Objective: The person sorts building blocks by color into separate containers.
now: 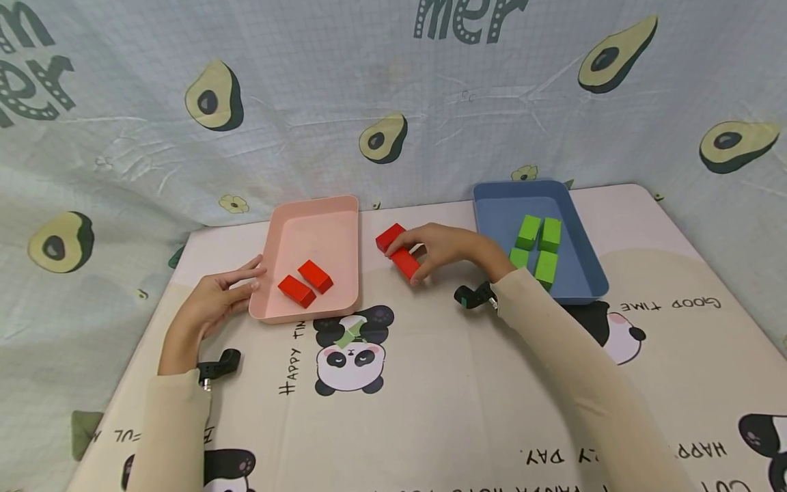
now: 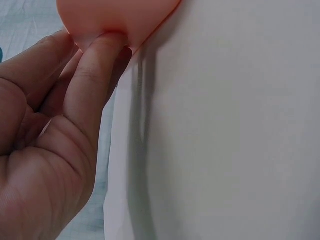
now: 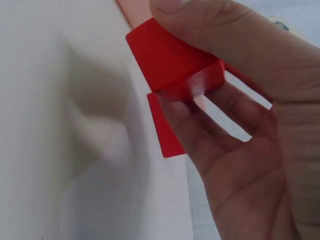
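My right hand [image 1: 444, 244] pinches a red block [image 1: 406, 263] between thumb and fingers, above the tabletop between two trays. Just behind it, close to the fingertips, lies another red block [image 1: 389, 236]; the right wrist view shows this second block [image 3: 166, 131] partly hidden by the held one [image 3: 172, 57]. At the left, my left hand [image 1: 212, 301] holds the left rim of a pink tray [image 1: 316, 219]. In the left wrist view the thumb presses on the tray's outer wall [image 2: 120, 17], with other fingers partly hidden. Two red blocks [image 1: 306, 283] lie inside that tray.
On the right stands a blue tray [image 1: 501, 198] with several green blocks [image 1: 549, 234] in it, partly covered by my right forearm. A panda-printed cloth [image 1: 430, 383] covers the table. An avocado-printed curtain [image 1: 295, 137] hangs behind the trays.
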`<state>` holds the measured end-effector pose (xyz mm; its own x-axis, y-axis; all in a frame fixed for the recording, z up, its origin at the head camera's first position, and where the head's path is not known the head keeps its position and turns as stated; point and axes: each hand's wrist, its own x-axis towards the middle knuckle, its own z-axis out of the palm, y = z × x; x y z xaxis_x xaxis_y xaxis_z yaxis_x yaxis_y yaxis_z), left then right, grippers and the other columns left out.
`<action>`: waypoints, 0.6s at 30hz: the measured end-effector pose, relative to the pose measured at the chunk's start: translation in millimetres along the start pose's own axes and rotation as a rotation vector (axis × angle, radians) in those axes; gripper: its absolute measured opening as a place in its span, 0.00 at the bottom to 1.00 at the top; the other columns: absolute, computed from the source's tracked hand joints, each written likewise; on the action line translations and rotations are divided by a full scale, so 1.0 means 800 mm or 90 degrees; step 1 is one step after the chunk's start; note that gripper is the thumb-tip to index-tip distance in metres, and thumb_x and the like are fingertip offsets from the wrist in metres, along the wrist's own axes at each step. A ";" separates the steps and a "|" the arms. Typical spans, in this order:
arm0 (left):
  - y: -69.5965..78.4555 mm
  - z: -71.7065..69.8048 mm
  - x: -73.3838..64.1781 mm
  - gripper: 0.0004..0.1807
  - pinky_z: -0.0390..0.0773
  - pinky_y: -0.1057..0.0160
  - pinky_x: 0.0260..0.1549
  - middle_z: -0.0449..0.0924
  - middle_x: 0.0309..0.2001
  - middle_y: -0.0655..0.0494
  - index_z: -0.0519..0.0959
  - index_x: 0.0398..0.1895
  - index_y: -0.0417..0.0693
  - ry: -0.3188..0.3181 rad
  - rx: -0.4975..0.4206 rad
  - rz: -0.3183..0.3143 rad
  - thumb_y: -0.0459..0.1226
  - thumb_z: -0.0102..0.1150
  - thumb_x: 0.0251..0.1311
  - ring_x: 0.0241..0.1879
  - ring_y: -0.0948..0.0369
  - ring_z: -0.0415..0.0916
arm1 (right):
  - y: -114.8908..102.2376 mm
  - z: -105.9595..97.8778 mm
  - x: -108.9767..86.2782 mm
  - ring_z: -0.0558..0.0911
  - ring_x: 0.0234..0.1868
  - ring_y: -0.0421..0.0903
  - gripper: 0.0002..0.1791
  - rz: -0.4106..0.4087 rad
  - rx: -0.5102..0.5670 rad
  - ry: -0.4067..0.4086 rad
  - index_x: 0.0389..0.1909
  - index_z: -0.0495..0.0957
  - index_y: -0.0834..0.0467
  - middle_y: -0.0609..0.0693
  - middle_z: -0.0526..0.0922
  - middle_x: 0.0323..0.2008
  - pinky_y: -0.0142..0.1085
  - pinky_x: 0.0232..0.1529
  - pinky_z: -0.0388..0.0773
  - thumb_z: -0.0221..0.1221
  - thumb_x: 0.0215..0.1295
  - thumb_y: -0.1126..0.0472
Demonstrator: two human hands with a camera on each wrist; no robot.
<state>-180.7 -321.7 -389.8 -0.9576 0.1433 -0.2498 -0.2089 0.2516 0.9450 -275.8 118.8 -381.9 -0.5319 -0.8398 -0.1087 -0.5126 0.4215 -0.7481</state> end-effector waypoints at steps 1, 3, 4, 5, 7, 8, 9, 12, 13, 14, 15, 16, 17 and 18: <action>-0.001 0.000 0.000 0.31 0.82 0.68 0.47 0.51 0.80 0.58 0.65 0.72 0.35 0.000 -0.001 0.000 0.33 0.62 0.69 0.53 0.80 0.77 | 0.001 0.001 -0.001 0.72 0.64 0.51 0.33 -0.006 0.011 0.003 0.65 0.76 0.58 0.52 0.74 0.64 0.39 0.64 0.77 0.72 0.55 0.64; -0.001 0.000 0.000 0.31 0.82 0.68 0.48 0.51 0.80 0.58 0.65 0.72 0.35 -0.002 -0.001 0.003 0.33 0.62 0.69 0.53 0.80 0.77 | 0.002 0.002 -0.002 0.70 0.65 0.51 0.33 -0.021 0.031 0.008 0.65 0.76 0.59 0.52 0.74 0.64 0.39 0.65 0.76 0.72 0.55 0.65; -0.001 0.000 0.000 0.31 0.82 0.68 0.48 0.51 0.80 0.58 0.65 0.72 0.35 -0.002 -0.001 0.003 0.33 0.62 0.69 0.53 0.80 0.77 | 0.003 0.003 -0.003 0.70 0.65 0.51 0.33 -0.028 0.039 0.011 0.65 0.76 0.59 0.52 0.74 0.63 0.39 0.65 0.76 0.72 0.55 0.65; -0.001 0.000 0.000 0.31 0.82 0.68 0.48 0.51 0.80 0.58 0.65 0.72 0.34 -0.002 -0.002 0.004 0.33 0.62 0.69 0.53 0.79 0.77 | 0.004 0.003 -0.003 0.70 0.65 0.51 0.33 -0.036 0.045 0.013 0.64 0.76 0.60 0.52 0.75 0.63 0.39 0.65 0.76 0.72 0.55 0.65; -0.001 0.001 0.000 0.31 0.82 0.68 0.48 0.51 0.80 0.58 0.65 0.72 0.34 -0.002 -0.001 0.004 0.33 0.62 0.69 0.53 0.79 0.78 | 0.006 0.004 -0.004 0.70 0.65 0.51 0.33 -0.051 0.057 0.014 0.64 0.76 0.60 0.52 0.75 0.63 0.40 0.66 0.76 0.72 0.55 0.65; 0.000 0.001 -0.001 0.31 0.82 0.68 0.48 0.50 0.80 0.58 0.65 0.72 0.34 -0.002 0.000 0.004 0.33 0.62 0.69 0.53 0.79 0.77 | 0.006 0.004 -0.005 0.70 0.65 0.51 0.33 -0.058 0.061 0.013 0.64 0.77 0.60 0.52 0.75 0.62 0.40 0.66 0.75 0.72 0.55 0.65; 0.000 0.001 -0.001 0.31 0.82 0.68 0.48 0.51 0.80 0.58 0.65 0.72 0.34 0.001 -0.001 0.003 0.33 0.62 0.69 0.53 0.79 0.78 | 0.007 0.005 -0.005 0.70 0.65 0.51 0.33 -0.064 0.064 0.011 0.64 0.77 0.60 0.52 0.76 0.62 0.40 0.66 0.75 0.72 0.55 0.65; 0.000 0.001 -0.001 0.32 0.82 0.68 0.48 0.51 0.80 0.58 0.65 0.73 0.35 0.003 0.005 0.001 0.34 0.63 0.69 0.53 0.80 0.78 | 0.008 0.006 -0.006 0.70 0.65 0.51 0.32 -0.077 0.066 0.009 0.63 0.77 0.60 0.51 0.76 0.62 0.40 0.66 0.75 0.72 0.55 0.65; 0.001 0.001 -0.001 0.32 0.82 0.69 0.48 0.51 0.80 0.58 0.65 0.73 0.35 0.005 0.008 0.001 0.34 0.63 0.69 0.53 0.80 0.78 | 0.008 0.007 -0.005 0.70 0.65 0.51 0.32 -0.080 0.065 0.010 0.63 0.77 0.60 0.51 0.76 0.61 0.40 0.66 0.76 0.72 0.55 0.65; 0.001 0.001 -0.001 0.32 0.82 0.69 0.47 0.51 0.80 0.58 0.65 0.73 0.35 0.006 0.009 0.001 0.34 0.63 0.69 0.53 0.80 0.78 | 0.008 0.007 -0.005 0.69 0.65 0.51 0.32 -0.080 0.064 0.012 0.63 0.77 0.60 0.51 0.76 0.61 0.40 0.66 0.76 0.73 0.54 0.65; 0.001 0.001 -0.001 0.32 0.82 0.69 0.47 0.51 0.80 0.58 0.65 0.73 0.35 0.007 0.010 0.002 0.34 0.63 0.69 0.53 0.80 0.78 | 0.008 0.008 -0.005 0.69 0.65 0.50 0.32 -0.079 0.062 0.013 0.63 0.78 0.60 0.51 0.76 0.61 0.40 0.66 0.76 0.73 0.54 0.65; 0.001 0.001 -0.001 0.32 0.82 0.69 0.47 0.51 0.80 0.58 0.65 0.73 0.35 0.006 0.009 0.003 0.34 0.63 0.69 0.53 0.80 0.78 | 0.008 0.008 -0.005 0.69 0.65 0.50 0.32 -0.079 0.060 0.014 0.63 0.78 0.60 0.51 0.76 0.61 0.40 0.66 0.76 0.73 0.54 0.65; 0.001 0.001 -0.002 0.32 0.82 0.69 0.47 0.51 0.80 0.58 0.65 0.73 0.35 0.006 0.007 0.003 0.34 0.63 0.69 0.53 0.80 0.78 | 0.007 0.008 -0.004 0.69 0.65 0.51 0.32 -0.080 0.060 0.015 0.62 0.78 0.60 0.51 0.76 0.61 0.41 0.66 0.76 0.73 0.54 0.65; 0.001 0.001 -0.002 0.32 0.82 0.69 0.47 0.51 0.80 0.58 0.65 0.73 0.35 0.005 0.007 0.003 0.34 0.63 0.69 0.53 0.80 0.77 | 0.007 0.009 -0.004 0.69 0.65 0.51 0.32 -0.080 0.061 0.016 0.63 0.78 0.60 0.51 0.76 0.61 0.41 0.66 0.75 0.73 0.54 0.65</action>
<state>-179.3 -320.7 -388.7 -0.9602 0.1367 -0.2434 -0.2020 0.2613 0.9439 -272.4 121.4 -390.3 -0.4851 -0.8744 0.0052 -0.5105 0.2783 -0.8136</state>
